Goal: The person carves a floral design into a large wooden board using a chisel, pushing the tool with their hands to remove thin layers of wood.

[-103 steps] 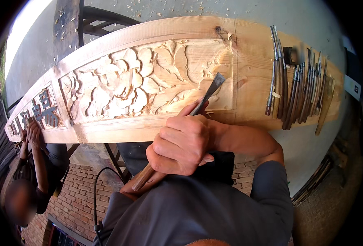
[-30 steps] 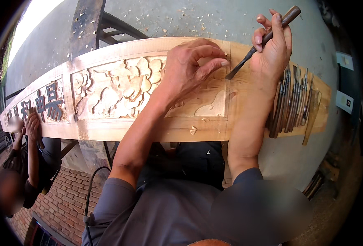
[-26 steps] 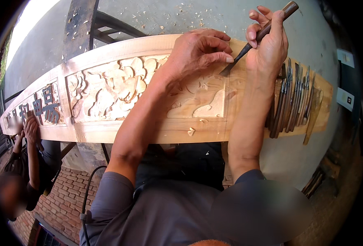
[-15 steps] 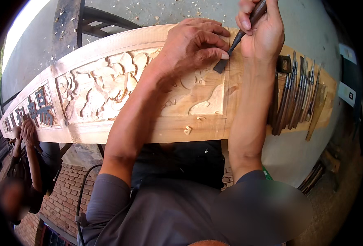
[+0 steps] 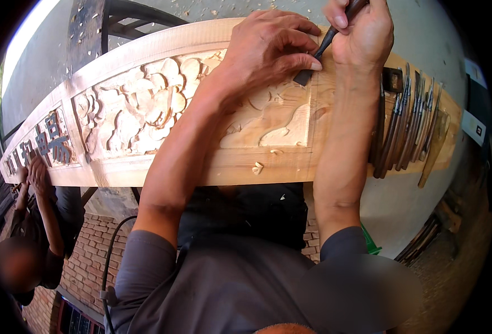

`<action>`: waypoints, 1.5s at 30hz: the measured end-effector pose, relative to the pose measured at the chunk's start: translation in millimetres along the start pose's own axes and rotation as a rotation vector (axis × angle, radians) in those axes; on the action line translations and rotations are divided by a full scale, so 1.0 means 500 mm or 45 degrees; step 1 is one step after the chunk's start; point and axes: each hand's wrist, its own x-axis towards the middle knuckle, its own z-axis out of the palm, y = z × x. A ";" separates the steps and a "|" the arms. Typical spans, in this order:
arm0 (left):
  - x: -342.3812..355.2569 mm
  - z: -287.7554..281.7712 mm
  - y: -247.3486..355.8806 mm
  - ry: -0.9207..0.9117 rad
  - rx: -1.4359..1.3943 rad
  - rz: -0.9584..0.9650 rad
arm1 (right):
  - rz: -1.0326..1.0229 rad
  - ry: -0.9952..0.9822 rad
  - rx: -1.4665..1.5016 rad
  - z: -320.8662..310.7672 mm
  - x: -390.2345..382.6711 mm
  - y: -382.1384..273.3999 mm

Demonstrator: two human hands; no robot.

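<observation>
A chisel (image 5: 327,40) with a dark handle and a flat, broad blade slants over the wooden board (image 5: 229,177). My right hand (image 5: 364,43) is wrapped round its handle, above the board's far edge. Low on the chisel, my left hand (image 5: 273,47) steadies it, thumb pressed by the blade and the other fingers curved over the wood. The blade's end rests at the upper right part of the recessed carving, near its right border. Beneath and left of my left forearm spreads a floral relief (image 5: 159,97), partly hidden by that arm.
Several carving tools (image 5: 404,122) lie side by side on the board's right end, by a small dark block (image 5: 392,79). Wood chips (image 5: 257,167) sit near the front edge. At far left, another person's hands (image 5: 37,175) work by dark raised characters (image 5: 57,139).
The whole view has shifted slightly, so board and hands appear a little higher and farther right. Both hands keep their hold on the chisel, whose blade stays at nearly the same spot.
</observation>
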 end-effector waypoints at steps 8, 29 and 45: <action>0.013 -0.037 0.013 -0.202 -0.176 -0.059 | -0.121 0.061 -0.177 0.032 -0.010 0.022; 0.024 -0.034 0.030 -0.275 -0.358 -0.380 | -0.114 0.071 -0.285 0.041 0.003 0.032; -0.001 -0.060 -0.011 -0.002 -1.088 -0.471 | -0.032 -0.441 0.221 -0.039 -0.018 -0.061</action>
